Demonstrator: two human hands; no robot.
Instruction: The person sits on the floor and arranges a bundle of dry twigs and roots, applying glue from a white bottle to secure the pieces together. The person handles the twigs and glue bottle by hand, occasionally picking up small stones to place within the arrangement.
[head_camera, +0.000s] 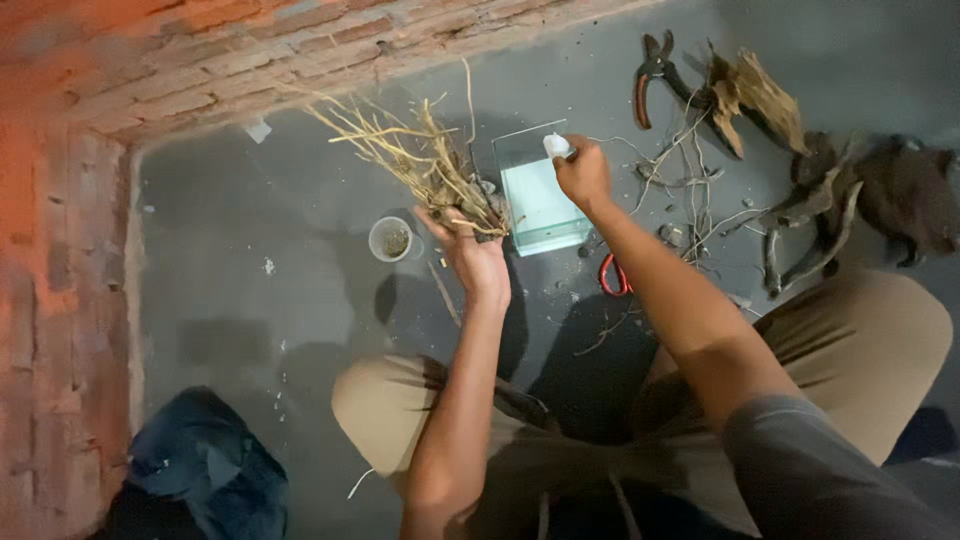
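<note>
Head view: left hand (474, 252) grips a root bundle (425, 165) above the floor (250, 250); right hand (583, 175) pinches a small white bottle (557, 147) over the glass tank (540, 200), beside a cup (390, 239).

Both forearms are seen bare from wrist to elbow. The left hand (478, 255) and the right hand (583, 175) are left uncovered, no gloves being worn. A grey short sleeve (800, 450) is seen on the right upper arm. Khaki-tan trousers (860, 350) are worn, creased across both bent knees.
</note>
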